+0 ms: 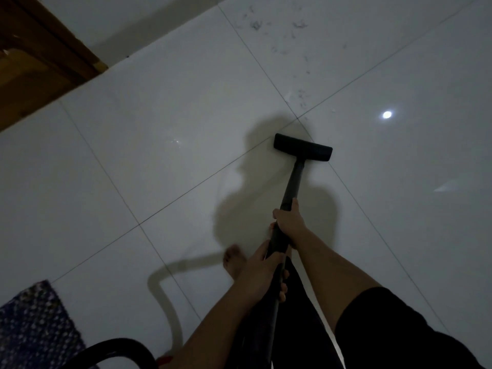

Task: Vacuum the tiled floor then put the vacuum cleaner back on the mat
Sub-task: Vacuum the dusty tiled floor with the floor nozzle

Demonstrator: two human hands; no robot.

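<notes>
Underfoot: we stand on a glossy pale tiled floor [159, 129].
Woodwork: one brown wooden piece [40, 62] fills the upper-left corner.
Mat: one dark speckled mat [34, 323] lies lower left, well apart from the floor head [303, 146].
Vacuum: one black wand [292, 182], its floor head flat on the tiles; one hose [114, 347] curves near the mat.
Hands: our right hand [288, 222] grasps the wand nearer the head, our left hand [262, 272] behind it.
Debris: dark hair scraps [257, 24] lie beyond the head.

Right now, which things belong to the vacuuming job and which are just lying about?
Job: black vacuum wand, gripped by left hand and right hand; dark debris on white tiles; blue woven mat.
Lying about: brown wooden panel.
</notes>
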